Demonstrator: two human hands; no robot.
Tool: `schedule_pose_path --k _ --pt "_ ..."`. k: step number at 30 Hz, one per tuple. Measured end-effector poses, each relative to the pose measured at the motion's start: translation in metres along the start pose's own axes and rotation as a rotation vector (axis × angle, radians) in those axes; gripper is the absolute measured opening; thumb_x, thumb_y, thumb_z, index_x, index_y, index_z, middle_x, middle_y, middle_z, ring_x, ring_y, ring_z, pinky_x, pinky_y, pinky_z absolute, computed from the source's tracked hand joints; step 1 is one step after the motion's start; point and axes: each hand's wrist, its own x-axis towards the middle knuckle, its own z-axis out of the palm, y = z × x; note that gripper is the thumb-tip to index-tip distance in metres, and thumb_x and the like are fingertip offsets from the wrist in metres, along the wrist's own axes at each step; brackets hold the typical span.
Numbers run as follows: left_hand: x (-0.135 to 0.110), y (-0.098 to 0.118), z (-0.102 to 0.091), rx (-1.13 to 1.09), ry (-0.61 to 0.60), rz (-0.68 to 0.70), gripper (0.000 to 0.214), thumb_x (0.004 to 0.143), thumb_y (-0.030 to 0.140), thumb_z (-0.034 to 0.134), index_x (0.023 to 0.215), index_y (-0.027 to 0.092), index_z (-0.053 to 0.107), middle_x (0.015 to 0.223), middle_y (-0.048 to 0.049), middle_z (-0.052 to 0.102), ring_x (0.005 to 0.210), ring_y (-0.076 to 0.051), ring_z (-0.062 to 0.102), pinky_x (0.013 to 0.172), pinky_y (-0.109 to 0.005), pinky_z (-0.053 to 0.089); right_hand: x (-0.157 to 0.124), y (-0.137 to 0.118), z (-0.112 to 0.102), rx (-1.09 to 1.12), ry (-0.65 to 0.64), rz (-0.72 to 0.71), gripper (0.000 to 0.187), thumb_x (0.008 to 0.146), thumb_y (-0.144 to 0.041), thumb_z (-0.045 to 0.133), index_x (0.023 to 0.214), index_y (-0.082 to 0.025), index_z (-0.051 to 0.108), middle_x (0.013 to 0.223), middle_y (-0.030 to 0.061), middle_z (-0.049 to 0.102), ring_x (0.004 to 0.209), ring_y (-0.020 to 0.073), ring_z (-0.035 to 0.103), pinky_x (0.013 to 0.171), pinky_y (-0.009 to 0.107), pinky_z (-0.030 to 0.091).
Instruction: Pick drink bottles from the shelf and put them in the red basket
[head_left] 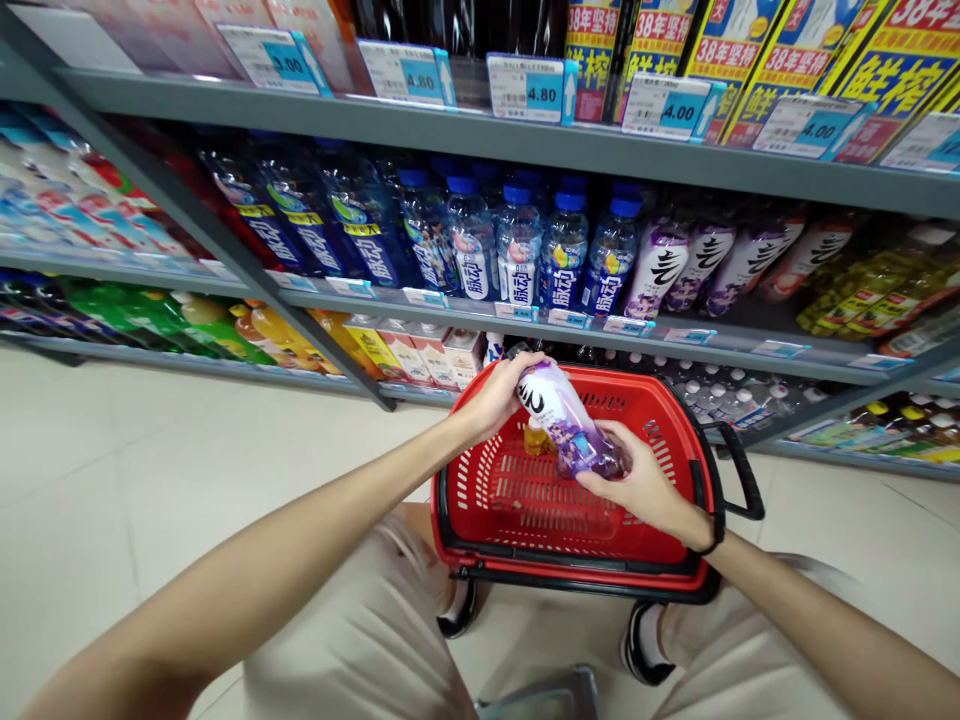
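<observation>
Steadying a purple-labelled bottle (566, 420) between both hands over a red basket (574, 540)

Nearest of all were the wearer's pale trousers (360, 630), the basket's long near edge lying just beyond them and its black handle (742, 475) jutting past the right edge. Right of the basket's middle, the right hand (637, 480) was cupped around the bottle's base, thumb on the near side. Farther off, by the far edge toward the left corner, the left hand (506, 393) gripped the cap end. Both hands were thus clamped on the one bottle, at opposite ends.

Doing this well seemed to call for even support at each end, more weight on the right palm, and a squeeze light enough not to dent the plastic; fingers off the middle left the label readable.

The bottle lay tilted, its long axis slanting across the opening: cap toward the far left corner, base toward the near right one, label up. Beneath it, a yellow item (535, 438) showed partly in the basket.

Past the far edge stood the shelf (795, 335), with blue-capped bottles (519, 250) left of similar purple bottles (657, 268).
</observation>
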Motion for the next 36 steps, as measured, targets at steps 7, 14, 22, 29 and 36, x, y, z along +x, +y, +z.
schedule_pose_path --k 7,14,22,29,36 --pt "0.003 -0.001 -0.005 -0.022 0.011 -0.040 0.037 0.077 0.048 0.072 0.087 0.013 0.064 0.086 -0.0054 0.070 0.078 -0.018 0.065 0.072 -0.028 0.054 0.001 -0.006 -0.008 -0.232 0.106 -0.037 0.068 0.072 -0.043 0.085 0.125 -0.026 0.047 0.115 0.0036 0.067 0.096 0.0190 0.067 0.080 0.029 0.053" --pt "0.011 0.003 -0.019 0.392 -0.023 0.041 0.066 0.077 0.076 0.061 0.089 0.011 0.063 0.085 -0.0109 0.069 0.080 -0.024 0.068 0.068 -0.036 0.060 0.014 0.006 -0.015 -0.032 -0.068 0.043 0.061 0.078 -0.048 0.079 0.121 -0.022 0.045 0.114 0.0053 0.064 0.098 0.0182 0.066 0.085 0.031 0.054" --pt "0.003 -0.023 -0.016 0.901 -0.164 0.095 0.058 0.086 0.072 0.055 0.090 0.015 0.063 0.082 -0.0063 0.069 0.072 -0.020 0.064 0.063 -0.027 0.050 0.021 -0.001 -0.039 -0.817 -0.643 0.276 0.044 0.093 -0.046 0.058 0.124 -0.016 0.057 0.120 0.0152 0.068 0.108 0.0289 0.068 0.093 0.040 0.054" --pt "0.021 -0.099 -0.034 1.412 -0.329 0.017 0.051 0.085 0.066 0.063 0.091 0.015 0.062 0.077 -0.0120 0.067 0.079 -0.030 0.068 0.071 -0.033 0.045 0.020 0.004 -0.047 -1.065 -0.634 0.491 0.059 0.098 -0.053 0.049 0.127 -0.005 0.067 0.134 0.0277 0.061 0.124 0.0418 0.060 0.100 0.053 0.050" --pt "0.048 -0.167 -0.046 1.632 -0.336 -0.136 0.042 0.096 0.054 0.058 0.102 0.013 0.063 0.086 -0.0064 0.066 0.080 -0.019 0.065 0.082 -0.037 0.051 0.022 0.026 -0.043 -0.957 -0.498 0.356 0.032 0.094 -0.028 0.062 0.115 -0.005 0.069 0.121 0.0229 0.069 0.116 0.0323 0.066 0.097 0.051 0.053"
